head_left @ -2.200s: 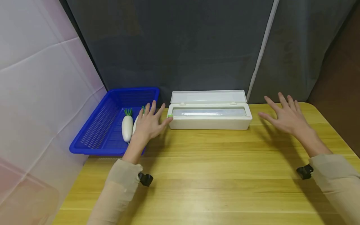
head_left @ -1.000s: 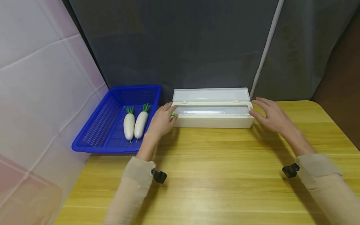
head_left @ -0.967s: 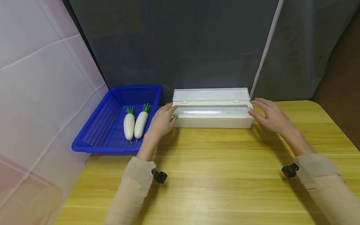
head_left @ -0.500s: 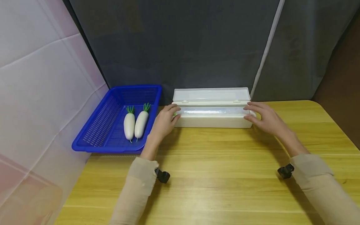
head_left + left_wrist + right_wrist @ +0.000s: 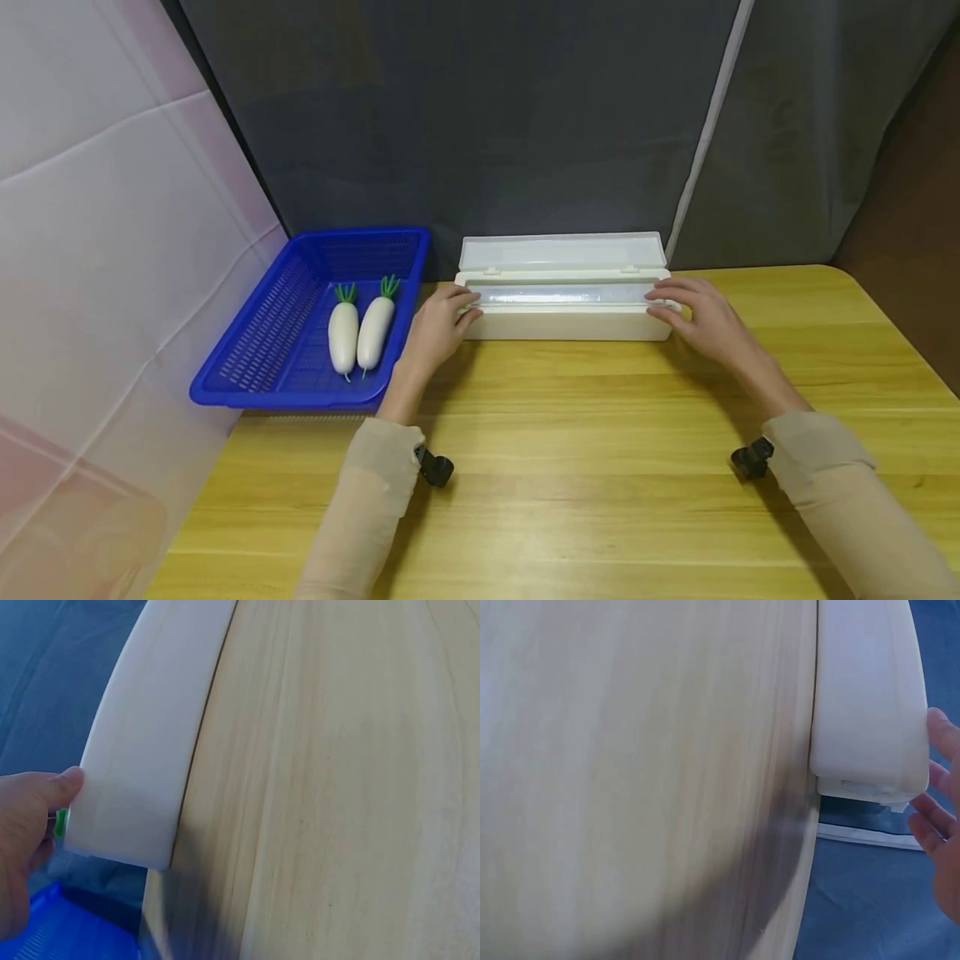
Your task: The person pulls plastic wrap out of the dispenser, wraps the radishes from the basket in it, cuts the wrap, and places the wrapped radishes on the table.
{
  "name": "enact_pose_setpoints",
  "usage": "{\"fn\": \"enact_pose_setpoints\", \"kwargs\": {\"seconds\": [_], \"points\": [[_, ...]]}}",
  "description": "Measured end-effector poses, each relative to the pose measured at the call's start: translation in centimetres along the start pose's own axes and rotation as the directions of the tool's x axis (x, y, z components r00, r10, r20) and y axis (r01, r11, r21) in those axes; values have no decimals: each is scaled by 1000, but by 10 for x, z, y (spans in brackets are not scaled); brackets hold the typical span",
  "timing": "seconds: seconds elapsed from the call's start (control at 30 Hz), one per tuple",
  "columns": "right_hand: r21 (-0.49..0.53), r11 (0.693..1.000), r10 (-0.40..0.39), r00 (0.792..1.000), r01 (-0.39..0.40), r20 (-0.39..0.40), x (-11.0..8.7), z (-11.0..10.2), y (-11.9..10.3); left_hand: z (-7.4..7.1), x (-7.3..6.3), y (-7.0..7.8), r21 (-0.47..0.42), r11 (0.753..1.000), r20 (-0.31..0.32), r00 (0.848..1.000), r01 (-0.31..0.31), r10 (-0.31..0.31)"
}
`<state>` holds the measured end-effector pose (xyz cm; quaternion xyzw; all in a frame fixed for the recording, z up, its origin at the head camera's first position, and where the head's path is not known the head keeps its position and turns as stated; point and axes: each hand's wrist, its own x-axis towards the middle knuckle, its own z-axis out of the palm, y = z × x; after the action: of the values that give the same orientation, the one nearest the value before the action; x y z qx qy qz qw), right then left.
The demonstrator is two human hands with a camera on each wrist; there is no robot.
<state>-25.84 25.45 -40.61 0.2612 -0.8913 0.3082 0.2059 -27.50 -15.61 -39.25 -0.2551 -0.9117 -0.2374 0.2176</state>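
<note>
A long white cling film dispenser stands at the back of the table, its lid tipped back. Inside lies a shiny roll of cling film. My left hand grips the box's left end, thumb on the front edge and fingers over the opening. Beside that thumb shows a green piece in the left wrist view. At the right end my right hand holds the front edge the same way, its fingers slightly spread in the right wrist view. Whether either hand pinches the film's edge is hidden.
Left of the dispenser sits a blue basket holding two white radishes, the left radish and the right radish, with green tops. A dark curtain hangs behind the wooden table; a white sheet borders the left.
From spread above the table, both hands have come to the dispenser's two ends. Over the last second their fingers have moved slightly inward along its front edge. The box stays in place.
</note>
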Motion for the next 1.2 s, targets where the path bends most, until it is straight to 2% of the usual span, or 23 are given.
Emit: {"fn": "enact_pose_setpoints", "kwargs": {"seconds": [0.23, 0.43, 0.57, 0.77, 1.1, 1.2], "points": [[-8, 1000, 11, 997, -11, -74, -1, 3, -1, 2, -1, -1, -31, 999, -31, 999, -12, 11], [-6, 1000, 16, 992, -16, -125, 1, 5, -4, 4, 0, -1, -65, 997, -53, 998, 36, -40], [-9, 999, 30, 990, -32, -136, 1, 7, -5, 5, 0, -1, -75, 995, -75, 995, 67, -73], [-21, 998, 59, 988, -63, -145, 0, 8, -8, 8, 1, 1, -45, 994, -102, 990, 95, -99], [-66, 995, 68, 985, -80, -162, 0, 12, -8, 10, -1, 5, -91, 992, -104, 990, 89, -98], [-71, 992, 86, 980, -100, -179, 0, 12, -8, 12, 0, 6, -110, 990, -124, 987, 93, -107]]}}
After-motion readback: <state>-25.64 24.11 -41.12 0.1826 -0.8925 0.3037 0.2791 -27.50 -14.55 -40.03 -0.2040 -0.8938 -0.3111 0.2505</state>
